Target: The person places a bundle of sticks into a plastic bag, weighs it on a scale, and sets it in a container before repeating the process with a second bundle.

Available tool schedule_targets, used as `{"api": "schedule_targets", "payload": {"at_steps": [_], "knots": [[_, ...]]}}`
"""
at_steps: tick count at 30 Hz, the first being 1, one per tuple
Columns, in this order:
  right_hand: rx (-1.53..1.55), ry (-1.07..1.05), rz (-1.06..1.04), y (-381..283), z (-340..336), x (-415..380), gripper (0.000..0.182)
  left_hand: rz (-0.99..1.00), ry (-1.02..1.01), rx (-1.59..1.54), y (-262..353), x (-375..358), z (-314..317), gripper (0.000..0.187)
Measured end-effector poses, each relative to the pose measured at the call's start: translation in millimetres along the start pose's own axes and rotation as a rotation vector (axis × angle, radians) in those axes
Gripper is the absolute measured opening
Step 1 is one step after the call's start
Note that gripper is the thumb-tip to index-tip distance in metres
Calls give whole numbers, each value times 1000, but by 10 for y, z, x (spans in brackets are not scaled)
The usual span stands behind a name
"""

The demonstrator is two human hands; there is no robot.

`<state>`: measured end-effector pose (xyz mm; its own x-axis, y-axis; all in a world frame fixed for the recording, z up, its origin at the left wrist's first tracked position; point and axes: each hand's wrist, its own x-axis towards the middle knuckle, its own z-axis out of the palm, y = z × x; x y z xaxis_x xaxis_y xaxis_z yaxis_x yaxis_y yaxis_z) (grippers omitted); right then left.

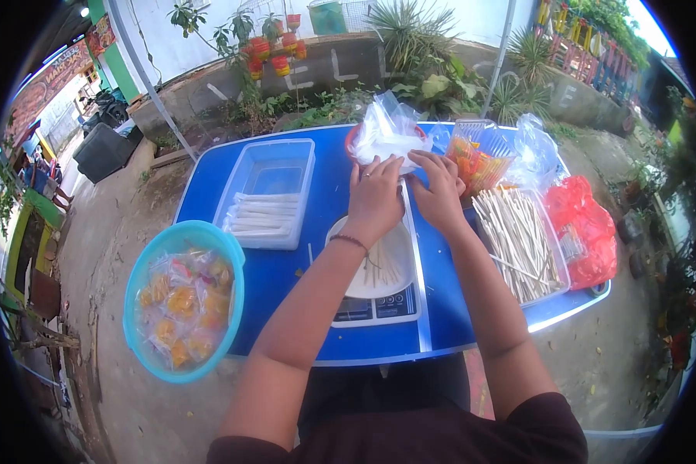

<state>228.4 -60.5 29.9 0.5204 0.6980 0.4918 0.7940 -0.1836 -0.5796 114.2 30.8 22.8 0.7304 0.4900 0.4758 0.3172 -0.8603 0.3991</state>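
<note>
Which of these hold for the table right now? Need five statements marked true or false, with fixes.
1. Left hand and right hand are both at the white plastic. True.
2. The sticks are piled in the turquoise tub. False: they are in a clear box at the right; the tub holds bagged items.
3. The red bag is to the right of the sticks. True.
4. The bowl on the scale is empty. False: a few thin pieces lie in it.
5. The tabletop is blue. True.
</note>
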Motion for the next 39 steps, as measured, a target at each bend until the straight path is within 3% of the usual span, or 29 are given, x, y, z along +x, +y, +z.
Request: {"api": "schedule_targets", "payload": {"at_steps": [6, 11, 15, 18, 24, 28, 31, 35, 37, 39], "knots": [[-202, -18, 83, -11, 89, 59, 44, -9, 9, 59, -16, 38, -8, 46], [-85, -7, 1, 201, 224, 95, 47, 7, -14, 107, -3, 112, -35, 38], [-158, 85, 3, -66, 44, 47, 47, 20, 7, 71, -51, 134, 7, 33], [-267, 170, 19, -135, 57, 64, 41, 22, 18, 46, -76, 137, 60, 33], [-129, -14, 18, 63, 126, 58, 38, 35, 42, 24, -41, 140, 121, 31], [-158, 105, -102, -85, 3, -15, 31, 109, 121, 58, -32, 95, 70, 27], [67, 217, -338, -149, -139, -29, 27, 173, 295, -111, -13, 49, -15, 29], [332, 212, -360, -423, -417, -194, 26, 234, 530, -156, 92, -122, -332, 41], [369, 211, -413, -485, -519, -262, 24, 199, 414, -240, 206, -252, -614, 38], [650, 175, -357, -543, -520, -342, 22, 232, 368, -360, 259, -336, -817, 26]]}}
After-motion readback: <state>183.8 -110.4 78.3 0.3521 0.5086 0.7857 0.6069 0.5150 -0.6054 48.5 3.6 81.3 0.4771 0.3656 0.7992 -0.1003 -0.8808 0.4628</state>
